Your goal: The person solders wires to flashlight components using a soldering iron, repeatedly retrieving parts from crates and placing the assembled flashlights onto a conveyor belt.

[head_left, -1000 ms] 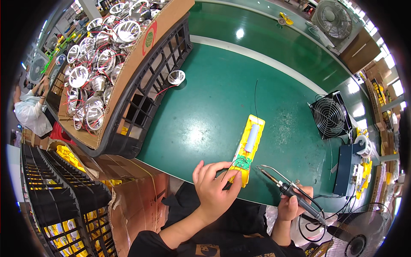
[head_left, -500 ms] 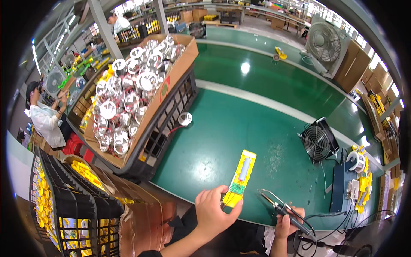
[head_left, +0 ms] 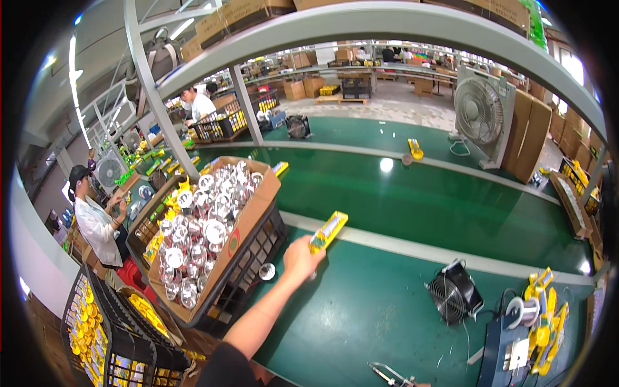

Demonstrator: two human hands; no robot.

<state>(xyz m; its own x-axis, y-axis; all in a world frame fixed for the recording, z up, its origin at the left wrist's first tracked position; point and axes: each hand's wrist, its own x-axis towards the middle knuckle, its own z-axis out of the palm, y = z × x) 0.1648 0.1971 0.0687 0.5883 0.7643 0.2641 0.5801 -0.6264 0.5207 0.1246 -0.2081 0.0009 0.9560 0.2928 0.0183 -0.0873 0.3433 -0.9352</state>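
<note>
From the head camera, the left hand point(head_left: 302, 257) now reaches far out over the green desk point(head_left: 400, 303) — fingers closed on the yellow strip point(head_left: 329, 231), near the white line. Right hand is out of sight.

Glossy yellow plastic strip point(head_left: 329, 231) in the left hand point(head_left: 302, 257); beneath it, smooth, shiny green table point(head_left: 387, 303); left of it, matt cardboard box point(head_left: 255, 213) of shiny metal reflectors point(head_left: 200, 232).

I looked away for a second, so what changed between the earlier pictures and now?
The left hand kept its grip on the yellow part and carried it away from the body, out to the pale strip along the green belt. The right hand has dropped out of view. The cardboard box and small black fan stayed put.
</note>
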